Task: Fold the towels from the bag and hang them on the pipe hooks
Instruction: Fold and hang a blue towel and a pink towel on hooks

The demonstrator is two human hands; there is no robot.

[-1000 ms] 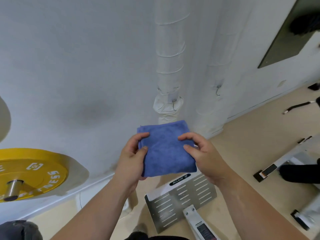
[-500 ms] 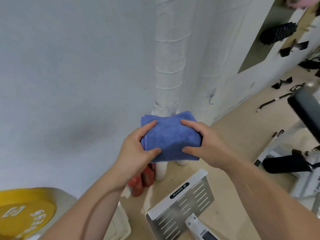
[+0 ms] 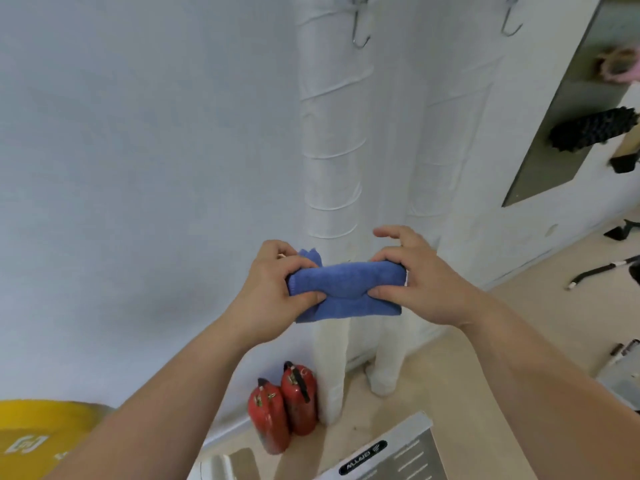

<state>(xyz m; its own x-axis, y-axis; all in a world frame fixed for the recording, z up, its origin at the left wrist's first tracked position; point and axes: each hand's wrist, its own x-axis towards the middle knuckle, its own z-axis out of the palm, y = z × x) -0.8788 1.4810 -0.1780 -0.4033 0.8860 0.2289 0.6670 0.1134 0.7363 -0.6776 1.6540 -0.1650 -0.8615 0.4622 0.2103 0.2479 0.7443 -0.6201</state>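
Observation:
A small blue towel (image 3: 346, 289), folded into a thick band, is held level in front of me at chest height. My left hand (image 3: 273, 289) grips its left end, thumb underneath and fingers curled over the top. My right hand (image 3: 412, 275) pinches the right end between thumb and fingers. Behind the towel stand two white wrapped pipes (image 3: 330, 150). A metal hook (image 3: 360, 27) hangs on the nearer pipe at the top of the view, and a second hook (image 3: 512, 19) hangs on the pipe to the right. Both hooks are bare. No bag is in view.
Two red fire extinguishers (image 3: 284, 410) stand on the floor at the base of the nearer pipe. A metal machine footplate (image 3: 398, 455) lies below my arms. A yellow weight plate (image 3: 31, 434) is at the lower left. Gym gear lies on the floor at right.
My view has tilted upward, bringing the hooks into sight. The towel went from a flat square to a narrower folded band, and both hands rose with it toward the pipes.

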